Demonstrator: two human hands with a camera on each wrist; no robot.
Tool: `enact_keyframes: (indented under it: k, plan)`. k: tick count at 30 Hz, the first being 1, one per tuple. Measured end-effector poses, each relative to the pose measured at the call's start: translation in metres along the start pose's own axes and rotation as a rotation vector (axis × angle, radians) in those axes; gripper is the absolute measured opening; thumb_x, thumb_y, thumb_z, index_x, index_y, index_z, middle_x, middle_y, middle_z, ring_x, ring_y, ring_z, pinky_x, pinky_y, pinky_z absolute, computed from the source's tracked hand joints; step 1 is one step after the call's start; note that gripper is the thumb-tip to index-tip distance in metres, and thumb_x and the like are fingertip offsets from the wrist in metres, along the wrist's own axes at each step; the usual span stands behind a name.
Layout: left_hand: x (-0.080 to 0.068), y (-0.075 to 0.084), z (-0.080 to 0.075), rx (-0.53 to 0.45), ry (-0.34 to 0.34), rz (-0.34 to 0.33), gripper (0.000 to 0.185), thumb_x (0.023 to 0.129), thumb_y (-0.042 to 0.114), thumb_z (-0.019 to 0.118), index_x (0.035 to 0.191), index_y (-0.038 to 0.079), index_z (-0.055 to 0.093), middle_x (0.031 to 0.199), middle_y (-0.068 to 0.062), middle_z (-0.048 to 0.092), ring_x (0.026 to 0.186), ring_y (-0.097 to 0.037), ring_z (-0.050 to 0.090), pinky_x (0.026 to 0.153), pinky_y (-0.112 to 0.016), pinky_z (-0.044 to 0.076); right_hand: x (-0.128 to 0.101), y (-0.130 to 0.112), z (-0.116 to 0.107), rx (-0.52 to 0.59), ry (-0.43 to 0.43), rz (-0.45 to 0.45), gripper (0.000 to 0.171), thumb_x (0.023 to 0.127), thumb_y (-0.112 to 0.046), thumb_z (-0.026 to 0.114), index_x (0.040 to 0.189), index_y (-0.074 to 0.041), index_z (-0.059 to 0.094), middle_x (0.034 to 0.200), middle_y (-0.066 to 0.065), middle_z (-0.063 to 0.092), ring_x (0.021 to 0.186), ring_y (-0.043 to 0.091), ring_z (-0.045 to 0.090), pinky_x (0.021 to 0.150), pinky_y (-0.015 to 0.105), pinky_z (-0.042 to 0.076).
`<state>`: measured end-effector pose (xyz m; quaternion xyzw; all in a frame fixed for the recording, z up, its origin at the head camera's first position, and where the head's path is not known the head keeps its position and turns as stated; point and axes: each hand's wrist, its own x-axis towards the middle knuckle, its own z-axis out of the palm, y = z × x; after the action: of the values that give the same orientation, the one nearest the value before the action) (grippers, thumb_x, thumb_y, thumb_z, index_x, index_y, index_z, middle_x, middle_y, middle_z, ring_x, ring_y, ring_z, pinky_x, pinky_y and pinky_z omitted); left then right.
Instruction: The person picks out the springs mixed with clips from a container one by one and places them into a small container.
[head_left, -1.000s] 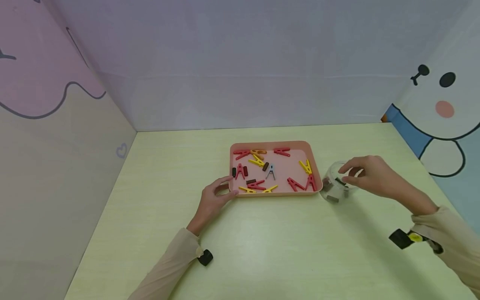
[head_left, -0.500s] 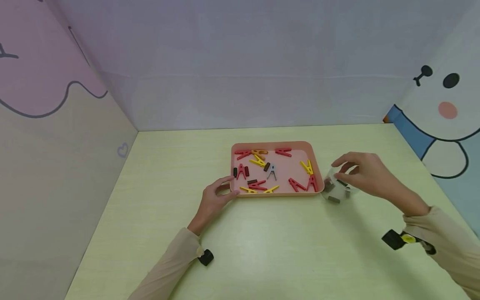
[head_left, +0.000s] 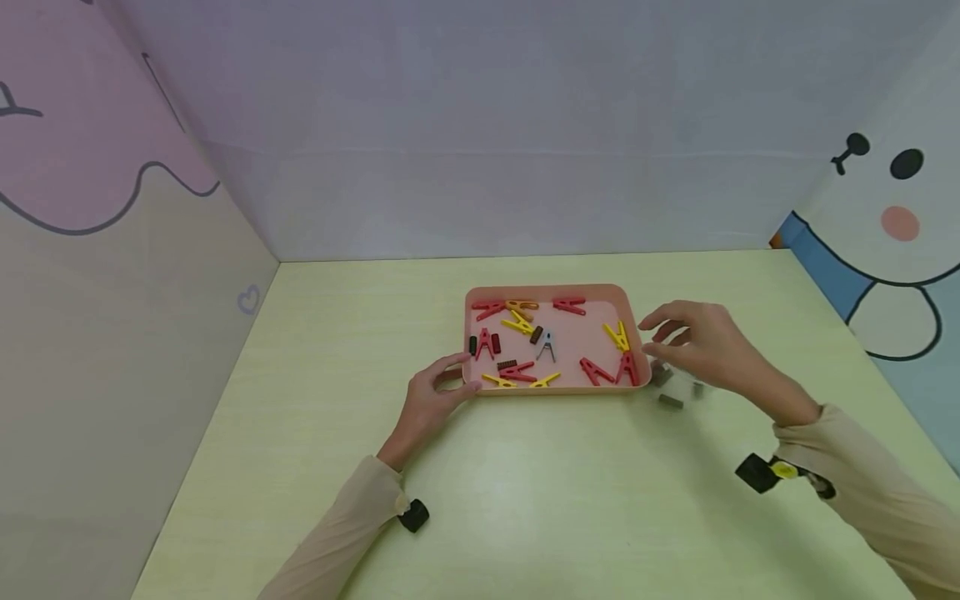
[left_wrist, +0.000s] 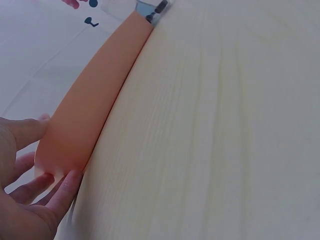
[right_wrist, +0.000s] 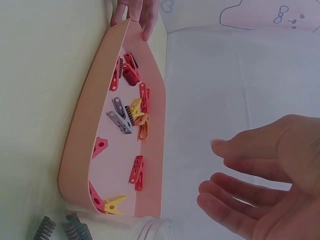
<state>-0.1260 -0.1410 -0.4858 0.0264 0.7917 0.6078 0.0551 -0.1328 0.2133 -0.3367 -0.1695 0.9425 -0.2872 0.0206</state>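
In the head view, a pink tray (head_left: 579,337) is lying on the pale wooden tabletop (head_left: 525,483), and its centre is serving as the clock's middle. Between 8 and 9 o'clock, the left hand (head_left: 431,402) is holding the tray's end, its thumb and fingers clamping round the corner. At 3 o'clock, the right hand (head_left: 697,342) is hovering just beside the rim; the right wrist view is showing its thumb and fingers standing apart with nothing between them. Between 3 and 4 o'clock, a clear round container (head_left: 684,385) is standing just beside the tray, partly hidden under that hand, and dark coil springs (head_left: 671,402) are showing in it.

Inside the tray, a grey-blue clip (head_left: 547,343) is lying near the middle, with a brown spring (head_left: 536,334) just beside it at 10 o'clock. A red clip (head_left: 485,342) is sitting at 9 o'clock between a black spring (head_left: 472,344) and a red spring (head_left: 496,342). An orange clip (head_left: 522,305) is lying at 11 o'clock, a yellow clip (head_left: 617,337) at 3, and two more red clips (head_left: 597,372) are lying between 4 and 5.
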Motion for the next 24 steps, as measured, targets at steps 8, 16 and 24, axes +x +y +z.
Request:
enact_keyframes:
  k: [8,16,24]
  plan:
    - [-0.001,0.0,0.0,-0.019,-0.005,0.014,0.048,0.082,0.026,0.075,0.127,0.016,0.061,0.133,0.001,0.052,0.112,-0.021,0.056,0.083,-0.031,0.053,0.008,-0.004,0.013,0.034,0.006,-0.04,0.018,0.08,-0.001,0.072,0.098,0.002,0.068,0.096,0.013,0.066,0.083,0.027,0.063,0.069,0.039,0.057]
    - [-0.006,0.01,0.002,0.007,0.003,0.029,0.047,0.085,0.021,0.073,0.129,0.012,0.059,0.135,-0.002,0.051,0.114,-0.025,0.054,0.084,-0.033,0.053,0.019,-0.011,0.024,0.074,0.003,-0.049,0.017,0.08,-0.002,0.074,0.095,0.002,0.067,0.092,0.013,0.066,0.081,0.027,0.064,0.068,0.038,0.057]
    - [-0.01,0.022,0.003,0.031,-0.019,0.065,0.046,0.087,0.013,0.069,0.13,0.001,0.055,0.139,-0.015,0.046,0.118,-0.036,0.051,0.087,-0.04,0.052,0.032,-0.014,0.035,0.053,-0.014,-0.004,0.019,0.08,-0.003,0.073,0.097,0.003,0.067,0.094,0.017,0.066,0.083,0.029,0.064,0.073,0.043,0.056]
